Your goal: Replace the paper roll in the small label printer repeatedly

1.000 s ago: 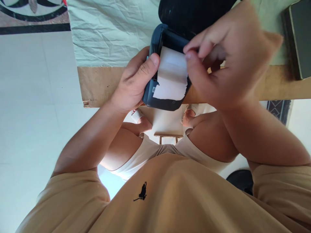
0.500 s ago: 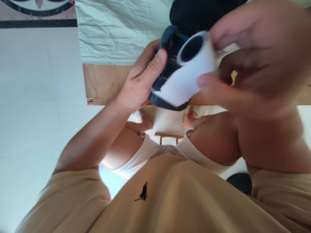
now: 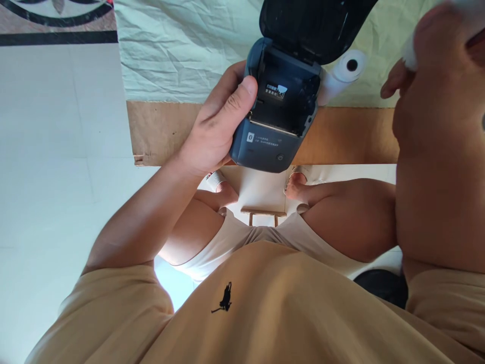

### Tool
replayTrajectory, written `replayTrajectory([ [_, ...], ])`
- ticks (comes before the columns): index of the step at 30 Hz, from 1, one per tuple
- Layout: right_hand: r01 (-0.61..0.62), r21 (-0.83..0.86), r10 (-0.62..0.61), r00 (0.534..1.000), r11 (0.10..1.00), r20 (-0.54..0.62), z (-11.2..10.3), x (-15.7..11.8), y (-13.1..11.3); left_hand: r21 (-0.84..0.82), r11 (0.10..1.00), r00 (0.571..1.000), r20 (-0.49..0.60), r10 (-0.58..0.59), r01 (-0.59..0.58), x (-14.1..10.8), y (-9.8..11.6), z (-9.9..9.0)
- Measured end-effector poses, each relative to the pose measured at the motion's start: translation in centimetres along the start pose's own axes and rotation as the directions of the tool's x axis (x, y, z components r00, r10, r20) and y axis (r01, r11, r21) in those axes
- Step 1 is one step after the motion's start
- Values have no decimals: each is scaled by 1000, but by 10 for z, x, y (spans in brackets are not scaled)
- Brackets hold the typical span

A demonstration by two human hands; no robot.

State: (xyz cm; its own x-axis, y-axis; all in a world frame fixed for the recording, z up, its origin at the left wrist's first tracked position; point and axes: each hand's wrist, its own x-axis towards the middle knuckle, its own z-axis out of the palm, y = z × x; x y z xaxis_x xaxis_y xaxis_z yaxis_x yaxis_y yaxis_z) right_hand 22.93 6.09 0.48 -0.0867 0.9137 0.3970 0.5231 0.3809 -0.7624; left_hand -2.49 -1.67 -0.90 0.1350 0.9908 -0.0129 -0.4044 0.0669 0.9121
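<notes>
My left hand point(image 3: 223, 114) is closed around the side of a dark blue portable label printer point(image 3: 261, 151), thumb on its edge. The printer's black lid point(image 3: 303, 28) is swung up, and its paper bay shows no roll inside, just a small label with printed characters. At the upper right, my right hand point(image 3: 439, 65) is closed on a white paper roll point(image 3: 409, 53), mostly hidden by the fingers and the frame edge. A second white paper roll point(image 3: 339, 76) with a dark core hole lies on the cloth just right of the printer.
A pale green cloth point(image 3: 182, 50) covers the table, whose bare wooden edge point(image 3: 352, 134) shows at the front. My legs are below it, with a small wooden bar point(image 3: 263, 212) between them. A dark round object point(image 3: 381, 287) sits beside me at the right.
My right hand has moved the paper roll away from over the printer to the upper right. The open paper bay and the second roll now show. My left hand stays nearly still.
</notes>
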Motion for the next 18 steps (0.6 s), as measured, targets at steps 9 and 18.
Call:
replayTrajectory([
  [9,27,-316,-16,999,948,35,-24,-5,4,52,999,1000,17,4,-5,2,-2,-3],
  [18,74,-469,34,975,880,218,-24,-3,4,-40,999,1000,-7,27,-27,4,-5,0],
])
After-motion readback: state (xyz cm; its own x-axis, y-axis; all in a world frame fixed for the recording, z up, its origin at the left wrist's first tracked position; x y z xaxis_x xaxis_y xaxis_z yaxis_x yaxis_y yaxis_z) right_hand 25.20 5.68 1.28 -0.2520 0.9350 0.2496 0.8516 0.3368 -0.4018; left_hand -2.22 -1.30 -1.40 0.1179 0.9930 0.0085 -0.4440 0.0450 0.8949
